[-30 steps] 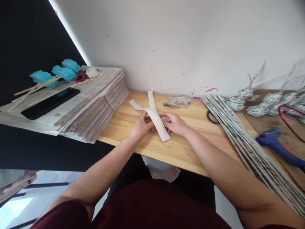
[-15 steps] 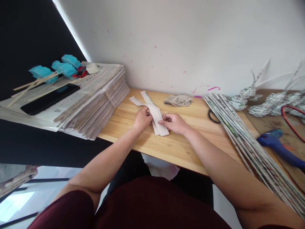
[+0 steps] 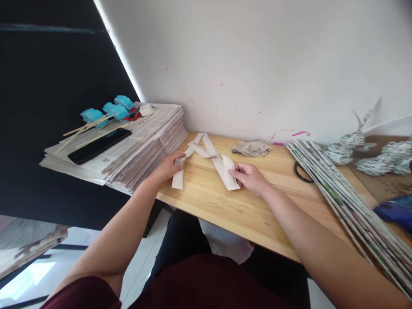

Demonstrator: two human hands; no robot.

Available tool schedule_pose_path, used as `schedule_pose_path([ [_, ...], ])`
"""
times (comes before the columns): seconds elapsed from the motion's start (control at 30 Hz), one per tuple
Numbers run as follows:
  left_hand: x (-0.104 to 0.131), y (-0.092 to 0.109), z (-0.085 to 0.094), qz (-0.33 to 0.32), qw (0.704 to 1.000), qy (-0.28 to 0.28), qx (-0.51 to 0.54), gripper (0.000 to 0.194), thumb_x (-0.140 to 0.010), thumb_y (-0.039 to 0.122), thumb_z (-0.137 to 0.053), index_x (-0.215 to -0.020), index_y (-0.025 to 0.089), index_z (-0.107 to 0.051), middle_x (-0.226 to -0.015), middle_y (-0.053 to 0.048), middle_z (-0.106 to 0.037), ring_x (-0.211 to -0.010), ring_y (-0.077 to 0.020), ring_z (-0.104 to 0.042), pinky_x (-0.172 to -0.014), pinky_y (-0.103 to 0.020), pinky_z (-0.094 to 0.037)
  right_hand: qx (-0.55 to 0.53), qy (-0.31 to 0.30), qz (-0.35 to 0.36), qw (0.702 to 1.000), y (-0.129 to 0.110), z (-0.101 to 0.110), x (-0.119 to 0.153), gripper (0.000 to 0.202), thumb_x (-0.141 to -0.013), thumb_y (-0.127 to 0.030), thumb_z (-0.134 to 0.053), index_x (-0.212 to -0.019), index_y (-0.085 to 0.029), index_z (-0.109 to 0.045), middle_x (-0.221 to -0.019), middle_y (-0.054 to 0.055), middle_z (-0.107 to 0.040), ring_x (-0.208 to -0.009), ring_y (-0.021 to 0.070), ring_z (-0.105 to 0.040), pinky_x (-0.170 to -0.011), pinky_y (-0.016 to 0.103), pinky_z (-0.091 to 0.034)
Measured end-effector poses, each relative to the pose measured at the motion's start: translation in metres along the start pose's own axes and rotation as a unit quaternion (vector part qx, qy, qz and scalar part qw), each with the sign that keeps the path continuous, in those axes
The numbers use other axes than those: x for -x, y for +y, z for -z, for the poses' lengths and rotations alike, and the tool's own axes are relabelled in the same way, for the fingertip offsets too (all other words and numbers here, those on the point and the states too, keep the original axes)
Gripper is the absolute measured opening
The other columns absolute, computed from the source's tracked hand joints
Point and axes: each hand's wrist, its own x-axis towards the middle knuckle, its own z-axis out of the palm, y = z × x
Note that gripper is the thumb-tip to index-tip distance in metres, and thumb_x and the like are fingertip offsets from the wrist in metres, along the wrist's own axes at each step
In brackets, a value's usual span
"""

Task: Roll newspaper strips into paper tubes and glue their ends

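Long pale newspaper strips (image 3: 217,169) with faint print lie crossed and curled on the wooden table (image 3: 206,201). My left hand (image 3: 168,167) pinches a strip near the left leg of this shape, its lower end hanging toward the table edge. At the other side, the thumb and fingers of my right hand (image 3: 250,177) close on the curled end of a strip. The strips meet and overlap toward the wall, between the two hands. How many separate strips there are, I cannot tell.
Left stands a tall newspaper stack (image 3: 148,146) bearing a black phone (image 3: 99,146), thin sticks and blue packets (image 3: 93,116). A crumpled cloth (image 3: 251,148) lies near the wall. Rolled paper tubes (image 3: 341,197), black scissor-like loop (image 3: 303,172) and blue glue gun (image 3: 394,210) are right.
My hands have moved apart, the left one further left. The strips, bunched together before, are now spread into an open, crossed shape. The camera view has shifted.
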Motion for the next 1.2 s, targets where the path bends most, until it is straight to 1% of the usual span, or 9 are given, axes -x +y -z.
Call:
schedule_pose_path([
  [0.2,0.011,-0.005,0.017,0.024,0.948,-0.02,-0.317,0.064,-0.082,0.019,-0.062,-0.145,0.018,-0.05,-0.136,-0.017,-0.06,-0.123,-0.0325,-0.059,-0.102,-0.039,-0.044,0.0,-0.011,-0.009,1.0,-0.002,0.0,0.0,0.032,-0.078,-0.046,-0.069,-0.073,-0.019,-0.054,-0.057,-0.005,-0.054,-0.046,0.0087,-0.051,-0.044,0.021,-0.038],
  [0.37,0.017,-0.003,0.005,-0.031,0.917,0.04,-0.395,0.053,-0.088,0.013,-0.047,-0.14,0.013,-0.052,-0.14,-0.022,-0.053,-0.122,-0.0334,-0.057,-0.101,-0.042,-0.043,-0.003,-0.023,-0.011,1.0,0.0,0.001,0.0,0.032,-0.077,-0.047,-0.071,-0.075,-0.018,-0.056,-0.059,-0.005,-0.055,-0.047,0.0092,-0.051,-0.045,0.022,-0.041],
  [0.63,0.023,0.004,-0.01,-0.057,0.952,0.058,-0.296,0.026,-0.088,0.018,-0.047,-0.094,0.016,-0.072,-0.106,-0.019,-0.069,-0.109,-0.0335,-0.061,-0.095,-0.042,-0.044,0.013,-0.06,-0.004,0.998,0.0,0.001,0.001,0.034,-0.076,-0.051,-0.072,-0.075,-0.018,-0.063,-0.063,-0.003,-0.056,-0.049,0.0094,-0.05,-0.046,0.023,-0.042],
  [0.7,0.032,0.018,-0.023,-0.067,0.977,0.062,-0.19,0.029,-0.092,0.031,-0.048,-0.084,0.017,-0.072,-0.098,-0.018,-0.071,-0.101,-0.0331,-0.063,-0.091,-0.043,-0.046,0.033,-0.075,0.008,0.997,0.0,0.002,0.0,0.033,-0.078,-0.051,-0.071,-0.08,-0.017,-0.069,-0.067,-0.001,-0.061,-0.052,0.0102,-0.051,-0.047,0.024,-0.04],
  [0.77,0.039,0.034,-0.04,-0.042,0.999,-0.031,0.002,0.041,-0.091,0.05,-0.05,-0.081,0.018,-0.072,-0.088,-0.014,-0.072,-0.084,-0.0273,-0.066,-0.081,-0.038,-0.05,0.051,-0.094,0.031,0.994,-0.002,0.003,0.0,0.034,-0.08,-0.05,-0.069,-0.087,-0.017,-0.075,-0.075,0.003,-0.067,-0.059,0.0126,-0.055,-0.051,0.025,-0.042],
  [0.87,0.041,0.055,-0.066,0.054,0.946,-0.129,0.293,0.051,-0.086,0.063,-0.053,-0.096,0.015,-0.07,-0.097,-0.014,-0.073,-0.082,-0.0216,-0.067,-0.075,-0.036,-0.054,0.073,-0.133,0.081,0.985,-0.006,0.004,0.003,0.035,-0.083,-0.051,-0.067,-0.087,-0.017,-0.078,-0.08,0.004,-0.07,-0.07,0.0152,-0.059,-0.061,0.027,-0.045],
  [0.97,0.04,0.068,-0.082,0.063,0.887,-0.106,0.444,0.045,-0.074,0.05,-0.076,-0.101,0.015,-0.066,-0.096,-0.01,-0.073,-0.083,-0.0183,-0.068,-0.081,-0.035,-0.053,0.08,-0.151,0.076,0.982,-0.01,0.004,0.006,0.044,-0.085,-0.058,-0.062,-0.083,-0.016,-0.077,-0.076,0.005,-0.07,-0.07,0.0157,-0.06,-0.06,0.026,-0.044],
  [1.07,0.052,0.074,-0.088,0.036,0.878,-0.081,0.47,0.038,-0.072,0.04,-0.08,-0.098,0.016,-0.065,-0.094,-0.007,-0.073,-0.085,-0.0183,-0.067,-0.084,-0.035,-0.052,0.045,-0.133,0.036,0.989,-0.009,0.006,0.006,0.057,-0.085,-0.067,-0.056,-0.09,-0.015,-0.077,-0.084,0.01,-0.073,-0.077,0.0182,-0.065,-0.054,0.024,-0.044],
  [1.2,0.093,0.078,-0.083,-0.054,0.932,-0.087,0.347,0.021,-0.077,0.035,-0.075,-0.09,0.019,-0.07,-0.113,-0.01,-0.069,-0.108,-0.0241,-0.063,-0.09,-0.035,-0.05,0.012,-0.12,0.026,0.992,-0.004,0.007,0.002,0.066,-0.083,-0.072,-0.053,-0.093,-0.013,-0.078,-0.083,0.011,-0.073,-0.067,0.0152,-0.063,-0.051,0.024,-0.045],
])
